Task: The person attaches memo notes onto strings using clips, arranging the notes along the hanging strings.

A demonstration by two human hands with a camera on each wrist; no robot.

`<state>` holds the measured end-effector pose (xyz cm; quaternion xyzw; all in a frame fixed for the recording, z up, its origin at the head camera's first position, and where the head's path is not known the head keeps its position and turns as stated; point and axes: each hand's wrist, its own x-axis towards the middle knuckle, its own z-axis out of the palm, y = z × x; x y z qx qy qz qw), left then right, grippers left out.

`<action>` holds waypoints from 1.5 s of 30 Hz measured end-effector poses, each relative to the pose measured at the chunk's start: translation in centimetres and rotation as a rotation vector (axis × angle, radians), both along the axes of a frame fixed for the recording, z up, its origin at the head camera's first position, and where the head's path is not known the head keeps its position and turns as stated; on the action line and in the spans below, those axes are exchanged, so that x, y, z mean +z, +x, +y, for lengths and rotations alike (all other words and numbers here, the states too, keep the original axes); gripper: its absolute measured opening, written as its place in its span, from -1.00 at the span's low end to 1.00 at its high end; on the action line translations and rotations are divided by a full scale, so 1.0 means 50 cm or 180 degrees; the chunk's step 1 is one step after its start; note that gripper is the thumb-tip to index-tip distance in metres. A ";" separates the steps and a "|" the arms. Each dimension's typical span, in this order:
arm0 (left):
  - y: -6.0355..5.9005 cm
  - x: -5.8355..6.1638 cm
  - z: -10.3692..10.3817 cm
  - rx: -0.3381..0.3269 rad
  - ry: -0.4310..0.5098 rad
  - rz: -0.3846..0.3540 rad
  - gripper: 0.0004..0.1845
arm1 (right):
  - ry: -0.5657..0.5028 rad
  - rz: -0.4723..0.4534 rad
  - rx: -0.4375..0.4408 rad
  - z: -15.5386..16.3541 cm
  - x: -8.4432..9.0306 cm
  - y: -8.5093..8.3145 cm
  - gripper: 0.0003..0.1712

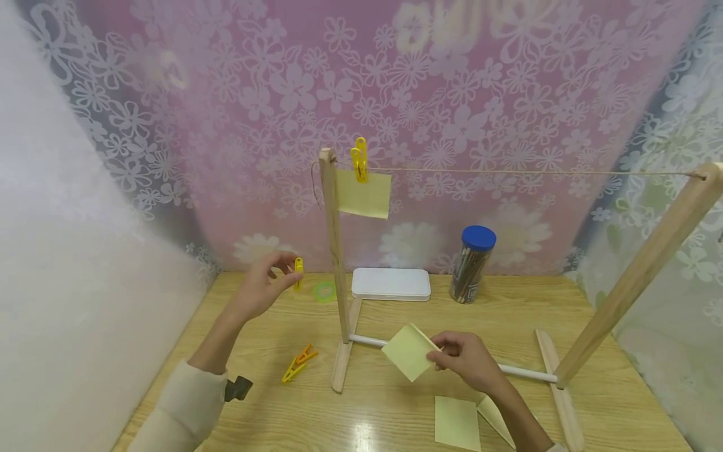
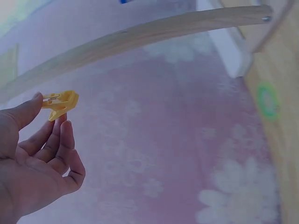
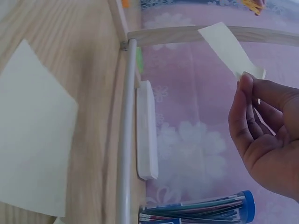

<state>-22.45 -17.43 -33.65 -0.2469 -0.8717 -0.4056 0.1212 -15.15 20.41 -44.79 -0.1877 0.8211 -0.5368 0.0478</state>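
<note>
**Ana:** Your left hand (image 1: 262, 289) pinches a small yellow plastic clothes peg (image 1: 299, 270) between the thumb and first finger. It is up in the air, over the back left part of the wooden table (image 1: 395, 414). The peg looks light and hard. I think you should press its back ends, so the front opens.

**Ben:** And your right hand (image 1: 469, 361) holds a thin pale yellow square paper note (image 1: 408, 351) by one edge, low over the front middle of the table. The paper looks very light and bendy. It may crumple or tear if you squeeze too hard, so keep hold near the edge, with soft fingers.

**Ana:** The head view shows the whole wooden drying rack with a string (image 1: 508, 171) across the top. One yellow peg (image 1: 359, 160) already clips a hanging pale yellow note (image 1: 364, 196) near the left post.

**Ben:** The wrist views miss that. But the left wrist view shows the peg (image 2: 60, 103) up close, with your other fingers loose under it.

**Ana:** The right wrist view shows your fingers (image 3: 247, 112) on the paper (image 3: 229, 46), and a spare flat pale yellow paper sheet (image 3: 32, 135) lying on the table near the front edge.
</note>
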 end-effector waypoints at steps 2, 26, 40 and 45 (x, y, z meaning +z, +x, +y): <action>0.005 0.026 0.006 -0.0046 0.0073 0.0128 -0.67 | -0.0136 -0.0010 -0.0044 0.000 0.010 -0.001 -0.72; 0.077 0.290 0.125 -0.0592 0.0431 0.1065 -0.70 | -0.1976 0.0694 -0.0451 -0.031 0.157 -0.048 -0.81; 0.096 0.403 0.240 -0.0677 0.0804 0.0714 -0.78 | -0.2700 0.0967 -0.0265 -0.053 0.267 -0.092 -0.88; 0.097 0.423 0.267 -0.0721 0.1047 0.0479 -0.81 | -0.2731 0.0957 -0.0302 -0.056 0.286 -0.102 -0.85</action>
